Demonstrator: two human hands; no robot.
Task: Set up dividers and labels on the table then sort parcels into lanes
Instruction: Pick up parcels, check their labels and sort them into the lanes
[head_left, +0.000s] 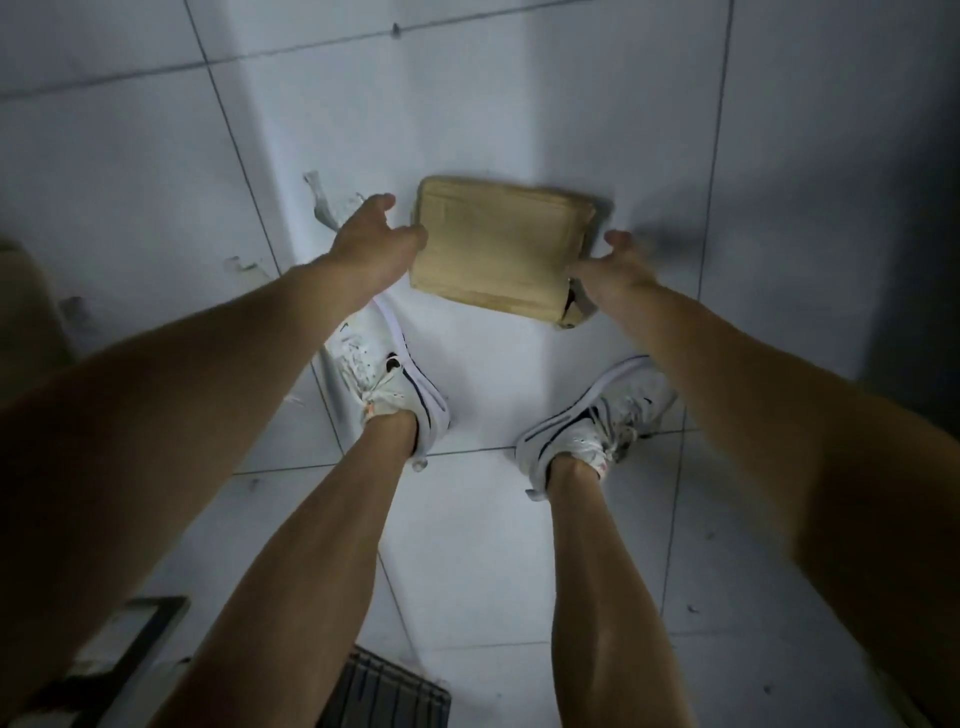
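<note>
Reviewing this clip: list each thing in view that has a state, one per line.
Brown parcel: flat over the floor tiles, gripped at both ends.
Left hand: grips the parcel's left edge.
Right hand: grips its right edge.
White shoes: worn, laced.
Floor tiles: white, scraps lying left.

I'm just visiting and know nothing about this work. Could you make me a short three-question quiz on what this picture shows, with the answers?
1. True or false: the brown parcel is resting on a table.
2. Which of the hands is at the parcel's torn corner? A) left hand B) right hand C) neither
3. Fill in: the person stands on a white tiled ____ wearing white shoes.

Key
1. False: no table is in view; the parcel is down near the tiled floor in front of the feet, with a hand at each side.
2. B: the right hand is by the torn near corner.
3. Floor.
</note>
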